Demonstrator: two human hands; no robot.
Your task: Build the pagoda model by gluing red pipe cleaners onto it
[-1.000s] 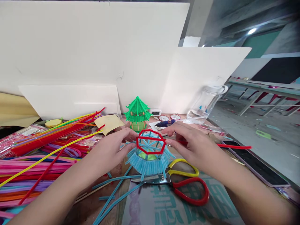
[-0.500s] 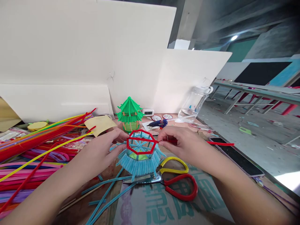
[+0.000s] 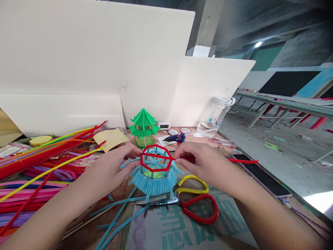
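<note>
A blue pipe-cleaner roof model (image 3: pixel 155 180) sits on the table in front of me. A red pipe-cleaner hexagon ring (image 3: pixel 156 158) lies on top of it. My left hand (image 3: pixel 112 169) pinches the ring's left side, fingers closed. My right hand (image 3: pixel 200 160) pinches the ring's right corner, where the red pipe cleaner's free tail (image 3: pixel 243 161) runs off to the right behind the hand. A finished green pagoda model (image 3: pixel 144 127) stands just behind.
Scissors (image 3: pixel 194 201) with a yellow and a red handle lie right of the blue model. Several colourful pipe cleaners (image 3: pixel 39 166) are piled at left. A phone (image 3: pixel 262 175), a clear jar (image 3: pixel 215 113), a blue glue gun (image 3: pixel 174 138) and white boards (image 3: pixel 104 62) surround the workspace.
The view shifted a little. Both hands stay on the red ring; the right hand's fingers have closed tighter on its right corner.
</note>
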